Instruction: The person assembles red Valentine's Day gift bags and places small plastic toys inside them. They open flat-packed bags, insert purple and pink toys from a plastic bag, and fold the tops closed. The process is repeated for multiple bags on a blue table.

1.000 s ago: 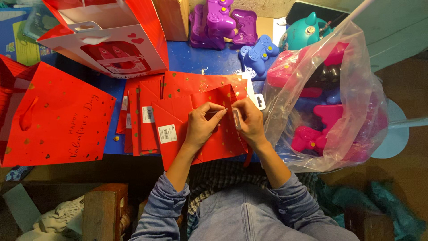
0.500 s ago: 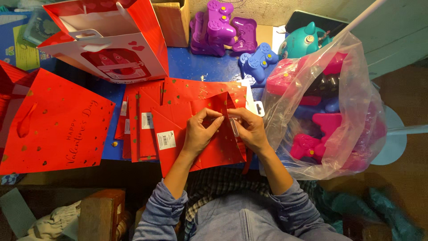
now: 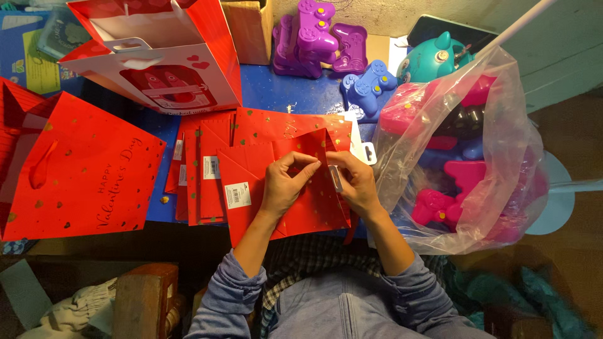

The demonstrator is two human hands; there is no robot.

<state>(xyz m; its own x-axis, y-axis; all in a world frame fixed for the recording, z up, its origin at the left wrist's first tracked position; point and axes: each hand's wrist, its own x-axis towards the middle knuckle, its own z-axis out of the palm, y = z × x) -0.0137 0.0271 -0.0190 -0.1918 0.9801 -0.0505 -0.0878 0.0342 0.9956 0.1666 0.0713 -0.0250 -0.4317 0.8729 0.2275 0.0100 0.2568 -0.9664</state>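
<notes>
Blue table [image 3: 295,94]: both hands' fingers [image 3: 300,164] pinch red bag [image 3: 295,188].

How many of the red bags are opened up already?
One red bag stands opened at the back. The left hand and right hand are unfolding a flat bag. A stack of flat bags beside it remains folded.

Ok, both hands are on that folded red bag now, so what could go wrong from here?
1. The left hand and right hand pinch the top folded red gift bag at a crease; a hard pull may tear the paper.
2. It lies on a stack of flat bags, so the one beneath might slide along with it.
3. The clear plastic sack of toy controllers leans right beside the right hand; a nudge could tip it.
</notes>
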